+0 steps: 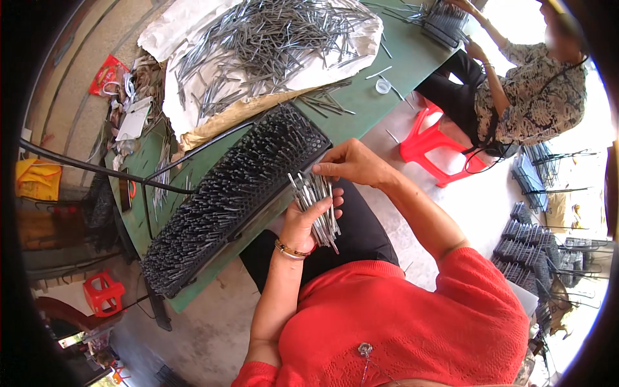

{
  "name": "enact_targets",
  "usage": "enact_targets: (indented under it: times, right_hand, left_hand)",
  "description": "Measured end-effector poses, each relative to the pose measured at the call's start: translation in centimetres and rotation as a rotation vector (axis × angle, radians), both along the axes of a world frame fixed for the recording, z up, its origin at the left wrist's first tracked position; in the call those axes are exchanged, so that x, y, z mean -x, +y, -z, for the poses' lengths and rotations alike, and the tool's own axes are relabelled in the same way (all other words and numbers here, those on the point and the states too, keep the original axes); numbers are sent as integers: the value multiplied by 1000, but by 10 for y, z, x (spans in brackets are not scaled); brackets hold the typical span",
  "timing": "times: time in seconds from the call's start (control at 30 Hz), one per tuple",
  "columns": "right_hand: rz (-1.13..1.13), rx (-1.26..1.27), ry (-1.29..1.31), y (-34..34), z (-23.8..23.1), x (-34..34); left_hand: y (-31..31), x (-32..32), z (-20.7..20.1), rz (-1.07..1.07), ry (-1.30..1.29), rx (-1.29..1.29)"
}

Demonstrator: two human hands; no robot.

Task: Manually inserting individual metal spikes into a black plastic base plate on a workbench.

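A bundle of thin silvery metal rods [327, 227] lies in my left hand [304, 222], the thumb closed across them. My right hand [353, 162] is just above the bundle's upper end, beside the rack's near right edge. Its thumb and forefinger are pinched together; whatever they grip is too small to make out. In front of both hands is a long black rack [222, 187], packed with rods standing on end. Holes without rods show at its right end.
The rack sits on a green table [361, 106]. A heap of loose rods [277, 32] covers crumpled paper [358, 48] behind it. A black cable [116, 169] crosses at left. At right, a co-worker [529, 97] handles another rack [445, 24] near a red stool [429, 151].
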State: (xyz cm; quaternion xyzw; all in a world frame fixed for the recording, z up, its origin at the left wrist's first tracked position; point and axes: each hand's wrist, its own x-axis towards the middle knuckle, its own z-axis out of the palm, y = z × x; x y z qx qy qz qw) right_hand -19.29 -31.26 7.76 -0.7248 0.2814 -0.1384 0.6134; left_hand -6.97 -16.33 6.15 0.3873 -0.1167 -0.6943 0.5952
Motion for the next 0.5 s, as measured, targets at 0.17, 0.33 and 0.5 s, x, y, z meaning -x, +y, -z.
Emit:
enact_targets:
  times: [0.17,0.33,0.5]
  right_hand:
    - [146,-67,-3,-6,-2,-3]
    - [381,84,-245,-24,-17,-11]
    - [557,626,-302,-33,-12,-29]
  left_hand:
    - [2,0,6,10,-4,-19]
    - [2,0,13,15,-18,-59]
    - [2,2,13,28,-22,-71]
